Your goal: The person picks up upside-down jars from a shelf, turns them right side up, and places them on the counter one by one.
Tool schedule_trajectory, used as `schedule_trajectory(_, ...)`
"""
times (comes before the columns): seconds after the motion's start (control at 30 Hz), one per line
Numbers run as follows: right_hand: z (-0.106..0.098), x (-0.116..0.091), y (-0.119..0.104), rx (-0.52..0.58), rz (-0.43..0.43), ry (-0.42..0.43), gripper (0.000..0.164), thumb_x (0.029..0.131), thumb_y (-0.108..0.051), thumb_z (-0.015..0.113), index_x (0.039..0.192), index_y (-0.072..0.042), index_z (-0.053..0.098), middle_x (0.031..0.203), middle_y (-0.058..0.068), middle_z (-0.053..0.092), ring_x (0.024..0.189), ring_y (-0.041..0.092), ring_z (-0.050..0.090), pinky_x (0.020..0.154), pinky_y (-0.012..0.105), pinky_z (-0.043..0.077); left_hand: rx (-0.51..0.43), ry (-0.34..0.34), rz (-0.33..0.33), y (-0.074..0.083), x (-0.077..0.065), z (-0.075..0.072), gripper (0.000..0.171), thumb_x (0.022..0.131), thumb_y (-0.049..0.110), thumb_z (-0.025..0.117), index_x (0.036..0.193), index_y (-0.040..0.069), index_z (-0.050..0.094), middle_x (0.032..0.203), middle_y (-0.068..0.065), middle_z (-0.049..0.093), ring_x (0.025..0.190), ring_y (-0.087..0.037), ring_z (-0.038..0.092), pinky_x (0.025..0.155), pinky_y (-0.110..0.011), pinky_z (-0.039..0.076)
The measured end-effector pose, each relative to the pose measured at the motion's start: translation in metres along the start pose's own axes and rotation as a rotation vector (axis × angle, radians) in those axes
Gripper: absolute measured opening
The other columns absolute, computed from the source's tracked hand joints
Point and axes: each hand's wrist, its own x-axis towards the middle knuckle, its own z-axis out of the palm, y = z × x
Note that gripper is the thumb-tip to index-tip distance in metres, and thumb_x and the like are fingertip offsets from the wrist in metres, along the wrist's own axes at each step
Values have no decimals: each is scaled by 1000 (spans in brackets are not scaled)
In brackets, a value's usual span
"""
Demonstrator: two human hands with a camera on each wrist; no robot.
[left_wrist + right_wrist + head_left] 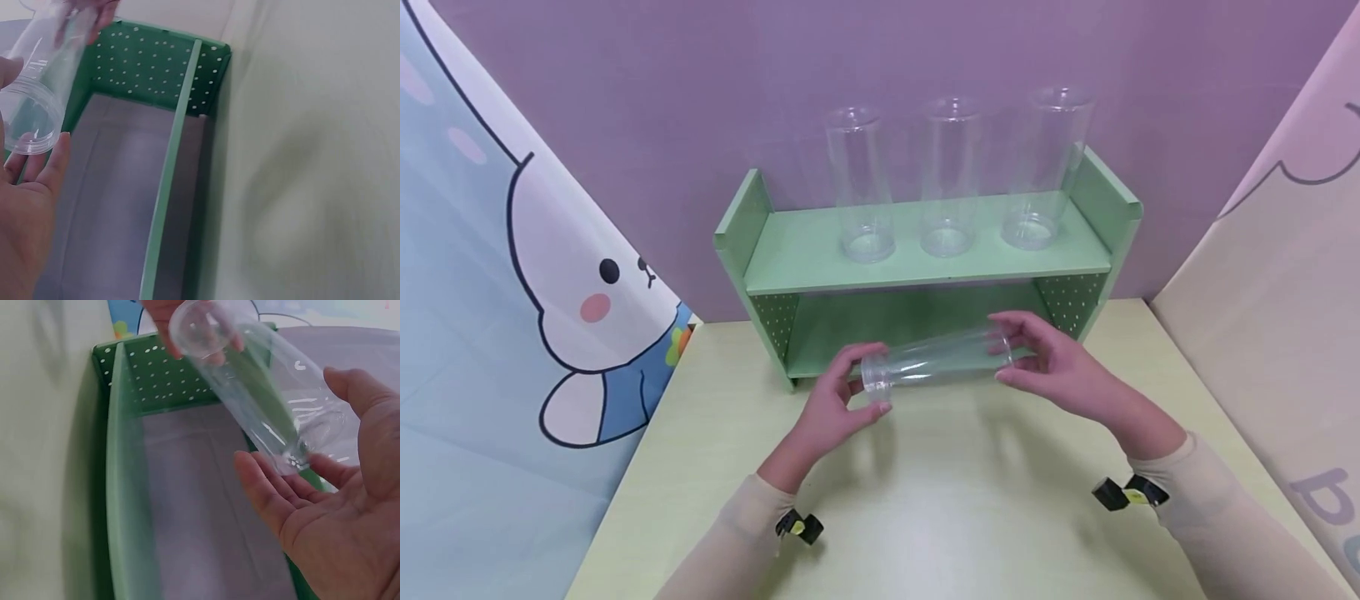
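Note:
A clear plastic cylinder is held nearly level in front of the green shelf, above the table. My left hand has thumb and fingers around its ridged end, which also shows in the left wrist view. At the opposite end, my right hand holds the cylinder between thumb and fingers. In the right wrist view the fingers lie under that end, with the thumb above. Three similar clear cylinders, a left one, a middle one and a right one, stand upright on the upper board.
The green two-level shelf stands at the back of the pale table, with raised side panels and perforated lower sides. A purple backdrop hangs behind it. Printed cloths flank the table, one with a cartoon animal on the left.

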Motion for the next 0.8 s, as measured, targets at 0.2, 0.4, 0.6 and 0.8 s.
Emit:
schedule_trajectory(0.2, 4, -1, 14, -14, 7, -40, 71, 98, -7, 85, 160, -9, 49, 142, 18, 63, 127, 39, 62, 100, 28, 61, -27, 15, 41, 2, 3, -8, 80, 85, -14, 85, 156, 7, 55, 155, -14, 54, 137, -57, 51, 110, -48, 58)
schedule_trajectory(0.4, 8, -2, 24, -67, 11, -55, 71, 98, -9, 86, 159, -12, 50, 143, 10, 65, 127, 33, 65, 105, 35, 60, -41, 31, 47, 6, 6, -11, 81, 85, -16, 83, 157, 6, 55, 155, -13, 53, 145, -49, 49, 114, -54, 55)
schedule_trajectory(0.6, 14, -1, 32, -124, 32, -65, 72, 97, -19, 89, 158, -13, 51, 143, 10, 65, 121, 29, 69, 106, 51, 59, -54, 46, 69, 10, 10, -12, 79, 86, -18, 81, 157, 2, 54, 155, -16, 53, 145, -36, 53, 115, -56, 54)
schedule_trajectory(0.8, 21, -2, 38, -156, -1, -77, 69, 97, -19, 89, 155, -9, 54, 140, 9, 68, 123, 27, 68, 107, 49, 59, -50, 58, 89, 13, 14, -11, 78, 85, -13, 82, 157, 1, 55, 154, -15, 53, 140, -34, 54, 110, -45, 58)
